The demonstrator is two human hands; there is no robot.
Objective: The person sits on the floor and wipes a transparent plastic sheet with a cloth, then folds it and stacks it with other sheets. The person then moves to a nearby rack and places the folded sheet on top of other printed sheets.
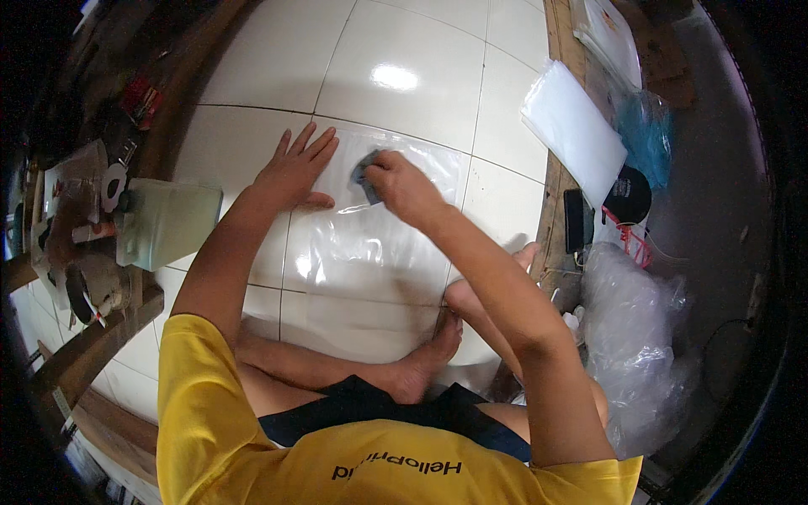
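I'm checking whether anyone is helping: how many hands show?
2: the left hand, spread at the left edge of the clear plastic sheet; the right hand, holding a grey cloth over the sheet. No others show.

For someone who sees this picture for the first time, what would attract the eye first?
Probably the yellow shirt across the bottom. Next, near the centre, the right hand holds a grey cloth on a clear plastic sheet, while the left hand is spread near the sheet's left edge.
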